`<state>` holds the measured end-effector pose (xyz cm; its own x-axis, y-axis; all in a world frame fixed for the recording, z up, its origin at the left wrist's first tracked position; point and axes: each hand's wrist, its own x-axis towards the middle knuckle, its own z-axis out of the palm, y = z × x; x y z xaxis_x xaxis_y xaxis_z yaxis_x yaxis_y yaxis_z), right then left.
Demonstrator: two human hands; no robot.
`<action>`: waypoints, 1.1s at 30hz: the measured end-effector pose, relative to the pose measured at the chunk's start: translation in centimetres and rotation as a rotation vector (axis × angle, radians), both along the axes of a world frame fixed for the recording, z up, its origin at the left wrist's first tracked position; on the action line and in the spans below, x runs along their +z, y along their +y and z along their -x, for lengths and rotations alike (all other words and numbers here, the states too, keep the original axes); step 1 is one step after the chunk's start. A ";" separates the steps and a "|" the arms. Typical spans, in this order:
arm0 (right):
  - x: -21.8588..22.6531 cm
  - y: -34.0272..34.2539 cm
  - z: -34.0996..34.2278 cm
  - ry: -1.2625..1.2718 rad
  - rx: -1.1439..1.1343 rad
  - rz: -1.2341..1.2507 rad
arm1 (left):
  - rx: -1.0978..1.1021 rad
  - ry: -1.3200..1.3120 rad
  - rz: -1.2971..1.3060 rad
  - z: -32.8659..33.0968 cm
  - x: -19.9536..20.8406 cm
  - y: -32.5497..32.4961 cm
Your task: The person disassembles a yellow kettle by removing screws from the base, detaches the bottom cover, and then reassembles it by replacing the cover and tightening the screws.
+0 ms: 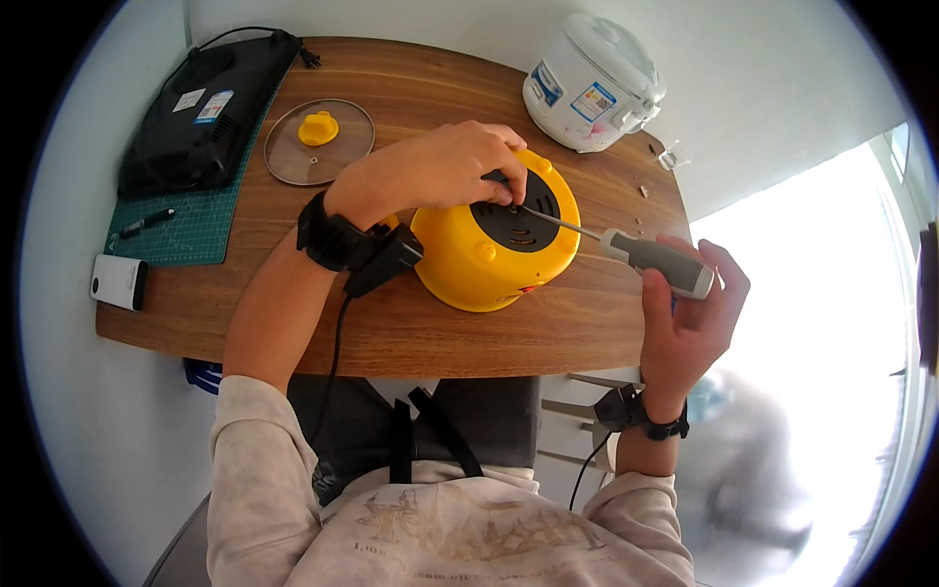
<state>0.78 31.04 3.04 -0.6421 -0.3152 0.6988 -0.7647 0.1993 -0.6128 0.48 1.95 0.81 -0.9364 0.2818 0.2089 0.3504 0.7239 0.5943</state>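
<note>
The right hand (pixel 690 313) is closed around the thick grey handle of a screwdriver (pixel 665 266), whose thin shaft slants leftward to the middle of a round black vented plate (pixel 533 233). That plate sits in the upward-facing underside of a yellow appliance (pixel 445 252), which rests on the desk (pixel 430 342) near its front edge, between the two forearms. Small yellow feet stand up around the plate, and a bit of red shows low on the near side.

The left hand (pixel 445 161) reaches over from the left, thumb and fingertips brought close together at the screwdriver's tip; whether they grip the tip or some small part beside it, I can't tell, as the fingers cover the spot.

Behind the left forearm lies a glass lid (pixel 289 152) (its knob the same yellow as the appliance). Farther left, a black device (pixel 201 132) lies partly on a green mat (pixel 201 235), with a pen (pixel 147 223) and a white box (pixel 115 282) nearer. A white rice cooker (pixel 592 73) stands at the back right.
</note>
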 end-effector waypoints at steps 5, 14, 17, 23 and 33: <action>3.4 -2.9 1.4 0.038 0.114 -0.120 | -0.009 -0.010 -0.007 -0.2 0.1 -0.1; 6.5 -6.0 4.3 0.045 0.156 -0.279 | -0.005 -0.002 -0.018 -0.2 0.0 -0.1; 6.9 -6.5 5.5 0.040 0.186 -0.287 | -0.018 0.016 -0.021 -0.1 -0.2 -0.2; 6.8 -6.9 6.5 0.098 0.249 -0.309 | -0.021 0.035 -0.022 0.2 -0.5 -0.3; 7.0 -7.1 6.9 0.119 0.222 -0.352 | -0.012 0.012 -0.032 0.0 -0.1 -0.2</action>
<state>-6.12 23.89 10.04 -0.4535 -0.6691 0.5888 -0.8737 0.2033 -0.4419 0.52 1.80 0.72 -0.9303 0.2860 0.2295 0.3664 0.7003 0.6126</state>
